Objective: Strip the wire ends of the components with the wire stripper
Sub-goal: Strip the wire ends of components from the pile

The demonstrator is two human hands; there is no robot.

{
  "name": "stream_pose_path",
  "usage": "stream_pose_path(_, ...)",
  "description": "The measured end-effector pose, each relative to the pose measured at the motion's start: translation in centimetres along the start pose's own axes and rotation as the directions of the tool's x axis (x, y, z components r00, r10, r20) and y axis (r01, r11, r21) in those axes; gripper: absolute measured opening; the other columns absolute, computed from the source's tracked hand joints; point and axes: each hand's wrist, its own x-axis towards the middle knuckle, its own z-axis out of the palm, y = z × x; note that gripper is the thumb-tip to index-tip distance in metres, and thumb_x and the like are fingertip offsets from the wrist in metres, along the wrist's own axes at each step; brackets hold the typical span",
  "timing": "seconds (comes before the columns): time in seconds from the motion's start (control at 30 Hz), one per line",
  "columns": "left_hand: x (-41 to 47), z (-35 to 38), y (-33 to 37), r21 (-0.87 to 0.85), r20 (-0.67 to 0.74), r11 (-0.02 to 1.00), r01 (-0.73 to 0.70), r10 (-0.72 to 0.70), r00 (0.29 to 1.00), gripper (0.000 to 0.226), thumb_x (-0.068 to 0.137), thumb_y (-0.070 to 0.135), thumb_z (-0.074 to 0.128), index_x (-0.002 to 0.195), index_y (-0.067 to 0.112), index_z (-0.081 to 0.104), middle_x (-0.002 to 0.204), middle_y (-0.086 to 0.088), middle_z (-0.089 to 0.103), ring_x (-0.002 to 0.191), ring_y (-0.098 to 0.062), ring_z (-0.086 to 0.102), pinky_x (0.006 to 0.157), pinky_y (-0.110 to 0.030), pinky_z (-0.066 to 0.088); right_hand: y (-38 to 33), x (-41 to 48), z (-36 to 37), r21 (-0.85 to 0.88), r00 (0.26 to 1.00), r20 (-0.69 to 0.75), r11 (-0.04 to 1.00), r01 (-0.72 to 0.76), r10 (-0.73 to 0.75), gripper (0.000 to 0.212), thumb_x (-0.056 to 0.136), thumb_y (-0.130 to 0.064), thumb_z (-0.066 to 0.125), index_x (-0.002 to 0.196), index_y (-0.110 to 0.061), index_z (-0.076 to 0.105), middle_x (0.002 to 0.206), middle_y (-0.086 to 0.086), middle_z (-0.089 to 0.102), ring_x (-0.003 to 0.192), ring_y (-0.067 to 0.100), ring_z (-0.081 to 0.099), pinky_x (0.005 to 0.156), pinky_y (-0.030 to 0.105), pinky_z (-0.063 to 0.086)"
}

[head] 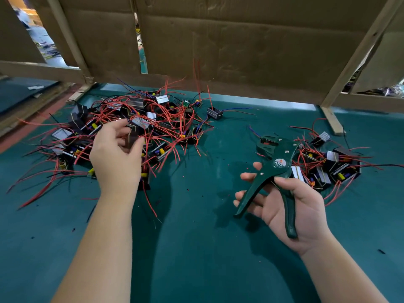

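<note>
Components lie in two heaps on the green tabletop (196, 248). The larger heap (161, 119) is toward the far left corner and the smaller heap (334, 165) is by the right edge. They are probably kept well apart so that stripped and unstripped stock do not mix.

In the head view, the left hand (115, 149) reaches into the near side of the larger heap. Its thumb and curled fingers pinch one dark component (134, 133), seemingly to lift it free of the red leads. That spot is blurred, so I cannot tell whether a single wire end is singled out yet.

The right hand (290, 206) waits over the middle of the tabletop with the wire stripper (277, 165). One handle lies across the palm under the thumb, and the other rests on nearly straight fingers. The handles are spread and the head points toward the far edge, which looks like a ready posture, with the mouth free to take a wire from the left.

Small red specks (228, 165) dot the tabletop between the heaps.
</note>
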Motion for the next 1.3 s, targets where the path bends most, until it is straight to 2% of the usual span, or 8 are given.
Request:
stream_pose_path(0.17, -1.8, 1.0, 2.6, -0.306, -0.145, 0.868, -0.392, 0.364, 0.920, 0.050, 0.078, 0.002, 0.073, 0.123, 0.015, 0.055, 0.117, -0.002, 0.048, 0.089, -0.007, 0.064, 0.078, -0.022, 0.052, -0.1, -0.1, 0.3, 0.023, 1.000, 0.018, 1.000, 0.008, -0.009, 0.058, 0.064, -0.025, 0.065, 0.119, -0.008, 0.057, 0.103, 0.020, 0.067, 0.080, 0.042, 0.066, 0.073, 0.054, 0.056)
stream_pose_path(0.3, -4.1, 2.1, 4.7, -0.401, 0.036, 0.795, -0.455, 0.510, 0.859, 0.033, 0.076, -0.004, 0.072, 0.103, 0.012, 0.065, 0.100, 0.000, 0.061, 0.092, -0.018, 0.064, 0.078, -0.033, 0.056, -0.2, -0.3, 0.5, 0.049, 1.000, 0.017, 0.999, 0.006, -0.007, 0.055, 0.072, -0.023, 0.051, 0.123, -0.002, 0.053, 0.111, 0.020, 0.067, 0.076, 0.041, 0.066, 0.070, 0.052, 0.056)
stream_pose_path(0.5, -6.1, 2.9, 6.3, -0.480, 0.241, 0.716, -0.507, 0.663, 0.709, 0.024, 0.068, -0.015, 0.073, 0.078, 0.006, 0.069, 0.092, -0.003, 0.067, 0.102, -0.013, 0.064, 0.092, -0.028, 0.049, -0.8, -0.7, 0.9, 0.095, 0.993, 0.119, 0.995, -0.013, 0.002, 0.071, 0.052, -0.028, 0.083, 0.117, -0.004, 0.066, 0.130, 0.021, 0.060, 0.077, 0.037, 0.068, 0.072, 0.050, 0.057)
stream_pose_path(0.6, -6.6, 3.1, 6.4, -0.531, 0.335, 0.720, -0.446, 0.662, 0.671, 0.024, 0.072, -0.011, 0.072, 0.082, 0.010, 0.068, 0.094, 0.001, 0.067, 0.104, -0.012, 0.063, 0.094, -0.026, 0.047, -1.2, -1.0, 0.9, 0.102, 0.984, 0.180, 0.994, -0.026, 0.007, 0.069, 0.053, -0.031, 0.084, 0.116, -0.006, 0.069, 0.122, 0.021, 0.064, 0.076, 0.037, 0.068, 0.073, 0.049, 0.057)
stream_pose_path(0.8, -7.4, 3.0, 7.0, -0.617, 0.473, 0.774, -0.140, 0.508, 0.720, 0.050, 0.076, -0.003, 0.073, 0.092, 0.038, 0.048, 0.100, 0.006, 0.064, 0.110, -0.010, 0.062, 0.094, -0.029, 0.051, -1.0, -0.8, 1.4, 0.076, 0.983, 0.175, 0.995, -0.061, 0.047, 0.082, 0.049, -0.029, 0.087, 0.122, 0.000, 0.063, 0.111, 0.018, 0.064, 0.074, 0.040, 0.066, 0.070, 0.051, 0.056)
stream_pose_path(0.93, -7.7, 2.9, 7.1, -0.668, 0.461, 0.740, -0.080, 0.495, 0.736, 0.043, 0.073, 0.005, 0.078, 0.089, 0.025, 0.043, 0.105, -0.001, 0.064, 0.117, -0.010, 0.060, 0.097, -0.028, 0.048, -1.0, -0.9, 1.5, 0.071, 0.987, 0.160, 0.997, -0.040, 0.028, 0.082, 0.048, -0.027, 0.087, 0.121, 0.003, 0.063, 0.099, 0.022, 0.067, 0.075, 0.040, 0.067, 0.071, 0.051, 0.056)
stream_pose_path(1.1, -8.0, 2.7, 7.3, -0.704, 0.556, 0.685, 0.189, 0.365, 0.747, 0.040, 0.074, 0.002, 0.073, 0.081, 0.024, 0.040, 0.085, 0.001, 0.067, 0.115, -0.014, 0.062, 0.089, -0.027, 0.052, -1.1, -0.9, 1.2, 0.057, 0.985, 0.170, 0.998, -0.034, 0.024, 0.082, 0.051, -0.029, 0.085, 0.123, 0.003, 0.061, 0.101, 0.023, 0.067, 0.076, 0.041, 0.067, 0.072, 0.051, 0.056)
stream_pose_path(1.3, -8.0, 2.5, 7.3, -0.695, 0.534, 0.716, 0.066, 0.451, 0.715, 0.040, 0.070, 0.001, 0.077, 0.077, 0.020, 0.043, 0.073, 0.000, 0.066, 0.115, -0.011, 0.061, 0.083, -0.025, 0.054, -1.6, -1.0, 1.2, 0.096, 0.969, 0.241, 0.992, -0.083, 0.058, 0.071, 0.060, -0.027, 0.081, 0.122, 0.001, 0.062, 0.107, 0.024, 0.065, 0.078, 0.041, 0.066, 0.075, 0.053, 0.055)
